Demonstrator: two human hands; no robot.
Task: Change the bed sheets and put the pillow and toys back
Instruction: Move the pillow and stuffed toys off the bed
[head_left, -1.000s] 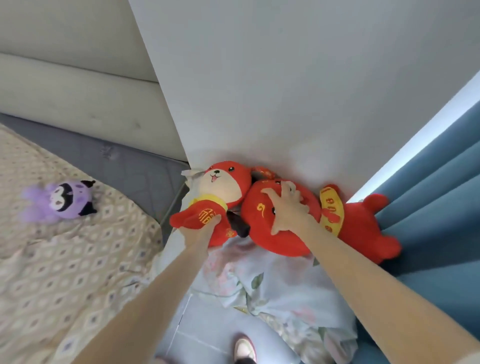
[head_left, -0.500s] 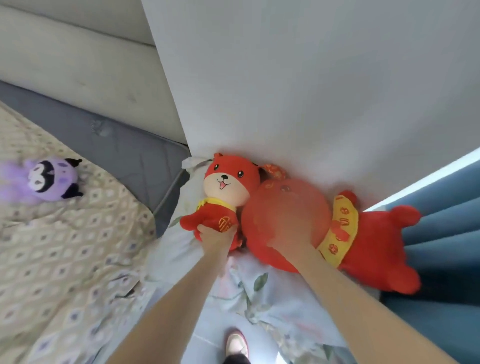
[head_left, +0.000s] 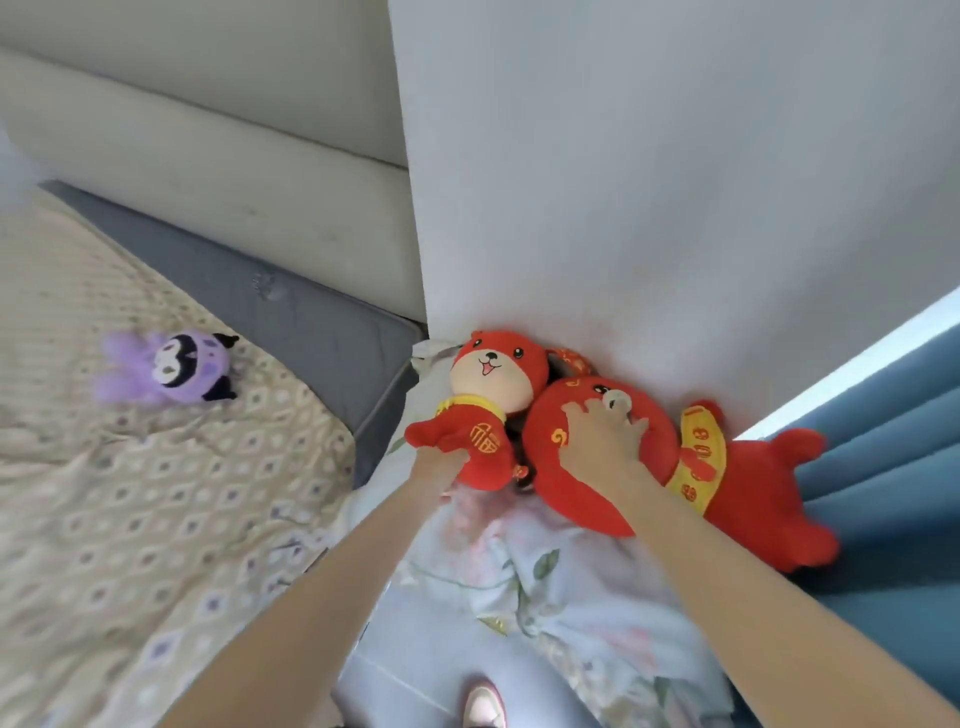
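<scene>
1. Bed sheet (head_left: 156, 519), beige and patterned, lay spread well to the left of the large red toy (head_left: 737, 499), the landmark used below.
2. White wall (head_left: 649, 182) rose directly behind the large red toy. A blue curtain (head_left: 883, 467) hung against its right end.
3. Floral bedding (head_left: 550, 577) lay crumpled beneath and in front of it.
4. The large red toy lay on its side. Its long axis ran from the round head rightward to the curtain.
5. Small red toy (head_left: 483, 415) leaned against the left of that head, touching it.
6. Purple toy (head_left: 171, 369) sat far to the left, on the bed sheet.
7. Right hand (head_left: 602, 441) was the nearer hand. Its fingers were spread wide and pressed flat on the head, enclosing nothing.
8. Left hand (head_left: 441, 465) was closed on the small red toy's lower body, fingertips hidden. Both red toys probably had to travel left onto the sheet.
</scene>
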